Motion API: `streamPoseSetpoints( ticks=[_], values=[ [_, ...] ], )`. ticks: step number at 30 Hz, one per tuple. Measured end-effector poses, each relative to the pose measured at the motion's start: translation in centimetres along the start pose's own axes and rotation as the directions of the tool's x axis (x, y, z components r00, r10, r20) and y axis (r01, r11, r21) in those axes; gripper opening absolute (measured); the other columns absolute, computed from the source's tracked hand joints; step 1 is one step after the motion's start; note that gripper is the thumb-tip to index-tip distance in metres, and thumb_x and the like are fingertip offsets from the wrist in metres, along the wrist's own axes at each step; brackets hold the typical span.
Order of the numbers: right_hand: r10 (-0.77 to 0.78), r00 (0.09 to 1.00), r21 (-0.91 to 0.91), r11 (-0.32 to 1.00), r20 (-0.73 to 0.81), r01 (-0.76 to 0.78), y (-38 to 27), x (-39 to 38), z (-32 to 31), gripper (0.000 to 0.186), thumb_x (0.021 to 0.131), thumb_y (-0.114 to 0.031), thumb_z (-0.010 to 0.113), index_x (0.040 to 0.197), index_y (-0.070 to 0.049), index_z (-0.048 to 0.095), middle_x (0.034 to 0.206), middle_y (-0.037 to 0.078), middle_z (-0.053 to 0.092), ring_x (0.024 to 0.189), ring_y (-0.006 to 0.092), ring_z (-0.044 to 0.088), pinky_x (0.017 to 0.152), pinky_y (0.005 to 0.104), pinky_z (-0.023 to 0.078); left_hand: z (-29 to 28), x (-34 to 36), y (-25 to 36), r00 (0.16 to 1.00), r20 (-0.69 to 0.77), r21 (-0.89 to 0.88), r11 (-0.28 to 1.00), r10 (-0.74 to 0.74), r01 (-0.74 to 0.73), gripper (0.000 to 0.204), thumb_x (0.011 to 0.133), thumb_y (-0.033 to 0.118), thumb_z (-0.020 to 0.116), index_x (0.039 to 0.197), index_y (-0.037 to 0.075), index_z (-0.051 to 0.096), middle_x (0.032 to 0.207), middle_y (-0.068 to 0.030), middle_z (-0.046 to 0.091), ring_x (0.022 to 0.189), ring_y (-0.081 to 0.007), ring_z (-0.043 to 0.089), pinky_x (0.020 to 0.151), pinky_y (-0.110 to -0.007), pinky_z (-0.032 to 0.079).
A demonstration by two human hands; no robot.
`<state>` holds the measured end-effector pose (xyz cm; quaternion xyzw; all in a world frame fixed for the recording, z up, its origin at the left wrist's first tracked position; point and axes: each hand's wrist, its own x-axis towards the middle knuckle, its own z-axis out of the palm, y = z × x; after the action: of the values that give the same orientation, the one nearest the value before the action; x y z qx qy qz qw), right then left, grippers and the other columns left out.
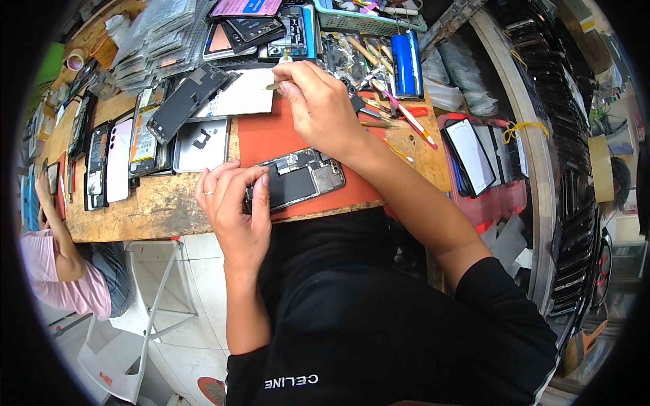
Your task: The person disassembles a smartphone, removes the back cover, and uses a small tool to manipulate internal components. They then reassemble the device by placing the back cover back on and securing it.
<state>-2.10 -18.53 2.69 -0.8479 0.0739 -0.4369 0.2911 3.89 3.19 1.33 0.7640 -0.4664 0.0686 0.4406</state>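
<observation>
An opened phone [298, 186], its inner board and dark battery exposed, lies on an orange mat [257, 132] at the bench's front edge. My left hand [233, 210] grips the phone's left end with curled fingers. Above it, my right hand [315, 111] pinches a small, thin tool [275, 86] over the right part of a white board [244, 91]; its tip is too small to make out. A small white-capped item behind my fingers is partly hidden. A detached dark phone screen [183, 101] rests on the board's left part, beside a metal tray [200, 155] with small dark parts.
Phones [118, 159] and bagged parts [142, 47] crowd the left and back. Hand tools [409, 122], a blue roll [405, 61] and a basket [365, 24] are at the back right, screen stacks [474, 155] beyond. A co-worker [68, 271] sits at left near a folding chair [135, 325].
</observation>
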Motion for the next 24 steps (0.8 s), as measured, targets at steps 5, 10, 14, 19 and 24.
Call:
streamPoseSetpoints(
  ticks=[5, 10, 14, 19, 24],
  values=[
    [0.047, 0.999, -0.012, 0.999, 0.024, -0.047, 0.3, 0.1, 0.5, 0.019, 0.103, 0.005, 0.064, 0.122, 0.004, 0.067, 0.11, 0.021, 0.075, 0.096, 0.0349, 0.079, 0.082, 0.0433, 0.062, 0.0, -0.3, -0.6, 0.999, -0.022, 0.028, 0.999, -0.043, 0.044, 0.008, 0.096, 0.01, 0.08, 0.104, 0.01, 0.079, 0.105, -0.0046, 0.078, 0.12, -0.0299, 0.067, 0.124, -0.054, 0.033],
    [0.182, 0.983, 0.139, 0.974, -0.029, -0.177, -1.0, -0.7, -0.4, 0.021, 0.103, 0.005, 0.063, 0.124, 0.005, 0.065, 0.108, 0.022, 0.076, 0.096, 0.0362, 0.079, 0.082, 0.0435, 0.063, 0.0, 0.1, -0.9, 0.996, -0.069, 0.016, 0.998, -0.061, 0.062, 0.01, 0.095, 0.011, 0.082, 0.105, 0.011, 0.081, 0.104, -0.004, 0.079, 0.118, -0.0282, 0.069, 0.124, -0.054, 0.033],
    [0.288, 0.957, 0.386, 0.888, -0.044, -0.25, -4.4, -1.7, -2.4, 0.022, 0.108, 0.002, 0.063, 0.129, 0.006, 0.066, 0.107, 0.016, 0.079, 0.093, 0.0198, 0.081, 0.079, 0.0333, 0.066, 0.2, 0.7, -0.7, 0.991, -0.104, -0.014, 0.996, -0.084, 0.083, 0.011, 0.095, 0.012, 0.083, 0.105, 0.011, 0.081, 0.103, -0.0037, 0.079, 0.116, -0.0269, 0.07, 0.124, -0.053, 0.034],
    [0.376, 0.914, 0.38, 0.831, 0.155, -0.406, -7.8, -3.2, -5.6, 0.028, 0.113, -0.002, 0.057, 0.139, 0.008, 0.059, 0.118, 0.017, 0.075, 0.102, 0.0179, 0.077, 0.09, 0.0312, 0.066, 0.8, 1.0, 0.0, 0.978, -0.052, -0.289, 0.941, -0.201, 0.178, 0.018, 0.09, 0.013, 0.089, 0.105, 0.009, 0.081, 0.105, -0.0033, 0.08, 0.115, -0.0262, 0.068, 0.12, -0.048, 0.037],
    [0.409, 0.892, 0.401, 0.796, 0.195, -0.453, -8.3, -4.0, -5.9, 0.029, 0.114, -0.003, 0.057, 0.14, 0.008, 0.058, 0.117, 0.017, 0.075, 0.102, 0.0188, 0.078, 0.091, 0.0313, 0.066, 0.8, 0.8, 0.3, 0.987, -0.031, -0.312, 0.94, -0.155, 0.137, 0.016, 0.09, 0.013, 0.089, 0.103, 0.009, 0.081, 0.103, -0.0026, 0.08, 0.115, -0.0274, 0.068, 0.121, -0.05, 0.037]
  ],
)
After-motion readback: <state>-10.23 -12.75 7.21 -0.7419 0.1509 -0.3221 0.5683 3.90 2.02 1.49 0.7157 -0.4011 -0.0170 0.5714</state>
